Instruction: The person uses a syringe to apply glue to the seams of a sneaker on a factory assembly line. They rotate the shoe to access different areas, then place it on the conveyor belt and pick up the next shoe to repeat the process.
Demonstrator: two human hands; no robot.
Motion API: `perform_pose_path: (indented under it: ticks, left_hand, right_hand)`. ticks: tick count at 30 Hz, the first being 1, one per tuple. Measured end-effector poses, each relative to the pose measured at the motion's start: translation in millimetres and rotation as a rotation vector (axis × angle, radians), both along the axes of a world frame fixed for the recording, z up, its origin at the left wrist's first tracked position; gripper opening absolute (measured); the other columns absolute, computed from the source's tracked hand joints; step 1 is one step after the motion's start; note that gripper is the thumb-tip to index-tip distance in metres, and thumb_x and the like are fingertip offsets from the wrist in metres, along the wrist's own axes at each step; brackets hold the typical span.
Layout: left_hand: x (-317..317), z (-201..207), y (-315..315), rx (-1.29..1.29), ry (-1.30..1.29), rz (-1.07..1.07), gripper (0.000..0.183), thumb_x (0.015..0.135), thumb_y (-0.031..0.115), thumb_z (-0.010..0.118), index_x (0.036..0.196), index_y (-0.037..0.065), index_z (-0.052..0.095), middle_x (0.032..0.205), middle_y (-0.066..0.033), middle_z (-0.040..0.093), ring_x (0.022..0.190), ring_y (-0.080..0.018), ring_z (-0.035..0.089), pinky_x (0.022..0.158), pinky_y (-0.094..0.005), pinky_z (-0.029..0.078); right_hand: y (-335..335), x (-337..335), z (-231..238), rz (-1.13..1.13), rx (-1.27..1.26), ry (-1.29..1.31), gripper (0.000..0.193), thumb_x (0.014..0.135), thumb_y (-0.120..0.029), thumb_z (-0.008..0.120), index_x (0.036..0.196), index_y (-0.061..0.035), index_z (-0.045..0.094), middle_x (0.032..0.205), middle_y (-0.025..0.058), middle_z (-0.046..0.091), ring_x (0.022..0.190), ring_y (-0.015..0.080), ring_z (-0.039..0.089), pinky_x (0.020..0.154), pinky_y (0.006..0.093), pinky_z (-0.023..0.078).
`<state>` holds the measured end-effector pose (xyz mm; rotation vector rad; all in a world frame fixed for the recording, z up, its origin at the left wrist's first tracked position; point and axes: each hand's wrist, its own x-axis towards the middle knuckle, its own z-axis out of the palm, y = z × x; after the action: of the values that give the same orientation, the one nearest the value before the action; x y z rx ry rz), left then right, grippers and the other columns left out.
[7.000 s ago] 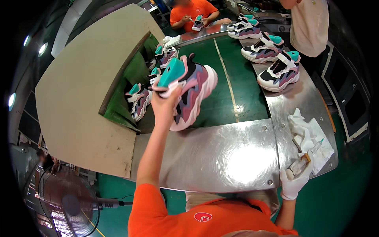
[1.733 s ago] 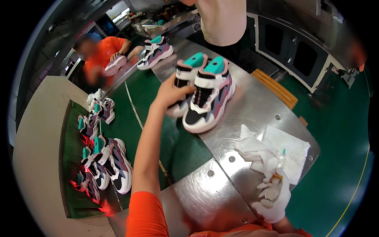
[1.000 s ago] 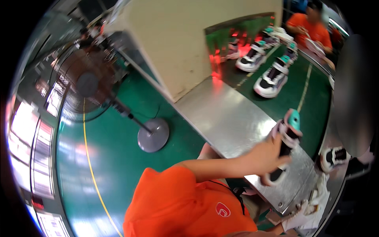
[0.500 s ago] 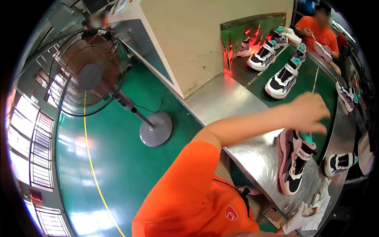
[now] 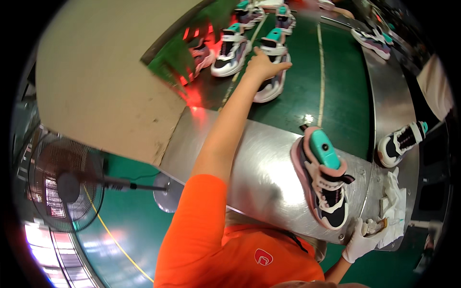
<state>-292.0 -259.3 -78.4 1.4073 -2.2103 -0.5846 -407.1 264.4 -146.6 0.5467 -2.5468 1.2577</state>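
Observation:
My bare left hand (image 5: 267, 67) reaches out over a black, white and purple sneaker (image 5: 274, 87) on the green belt. Its fingers are spread and partly cover the shoe; whether they touch it I cannot tell. A teal shoe last fills that sneaker's opening. Nearer to me, another sneaker (image 5: 331, 199), also with a teal last (image 5: 322, 148), rests on the metal plate (image 5: 261, 168), toe toward me. My right hand (image 5: 360, 242), in a white glove, is closed round a small whitish wad with a brown edge (image 5: 375, 225), beside crumpled white cloth (image 5: 394, 206).
More sneakers stand on the belt (image 5: 300, 96) beside a beige machine (image 5: 110, 72) with a green strip curtain (image 5: 192, 48) and red glow. One sneaker (image 5: 401, 144) lies on the right metal ledge (image 5: 391, 101), another (image 5: 372, 42) farther back. A floor fan (image 5: 67, 187) stands at left.
My left hand has moved from above the near sneaker to the farther sneaker on the belt. My view has turned, shifting the scene. The gloved right hand keeps its hold beside the cloth.

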Motion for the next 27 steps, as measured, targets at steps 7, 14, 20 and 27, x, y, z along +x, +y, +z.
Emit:
perform_pose_path:
  ticks: [7, 14, 20, 27]
  left_hand:
    - [-3, -3, -10, -0.226, 0.336, -0.004, 0.079, 0.063, 0.052, 0.080, 0.109, -0.008, 0.058, 0.097, -0.0238, 0.068, 0.090, -0.0359, 0.067, 0.079, -0.0424, 0.052]
    - [88, 70, 126, 0.150, 0.988, -0.289, 0.040, 0.078, 0.010, 0.074, 0.111, -0.004, 0.057, 0.104, -0.0089, 0.064, 0.088, -0.0140, 0.062, 0.079, -0.0274, 0.049]
    - [186, 99, 243, 0.141, 0.903, -0.299, 0.056, 0.080, 0.023, 0.062, 0.122, -0.011, 0.049, 0.110, -0.0156, 0.063, 0.095, -0.0219, 0.064, 0.084, -0.0340, 0.052]
    - [189, 99, 306, 0.331, 0.864, -0.418, 0.100, 0.060, 0.038, 0.084, 0.132, -0.006, 0.030, 0.118, -0.0130, 0.053, 0.106, -0.0193, 0.055, 0.092, -0.0337, 0.046]
  right_hand:
    - [5, 1, 4, 0.057, -0.067, -0.154, 0.085, 0.062, -0.003, 0.078, 0.137, 0.0026, 0.039, 0.122, 0.0162, 0.056, 0.100, 0.0245, 0.056, 0.091, 0.0330, 0.044]
    - [10, 14, 71, 0.364, -0.396, -0.235, 0.090, 0.059, 0.004, 0.067, 0.143, -0.0061, 0.037, 0.124, 0.0131, 0.052, 0.101, 0.0224, 0.053, 0.088, 0.0327, 0.045]
    - [-13, 52, 140, 0.900, -0.257, 0.260, 0.068, 0.057, -0.006, 0.073, 0.121, 0.0024, 0.054, 0.119, 0.0174, 0.052, 0.104, 0.0280, 0.056, 0.092, 0.0365, 0.044]
    - [-30, 79, 165, 0.946, -0.234, 0.413, 0.065, 0.059, -0.005, 0.073, 0.122, -0.0153, 0.060, 0.112, 0.0179, 0.053, 0.090, 0.0337, 0.059, 0.075, 0.0379, 0.050]
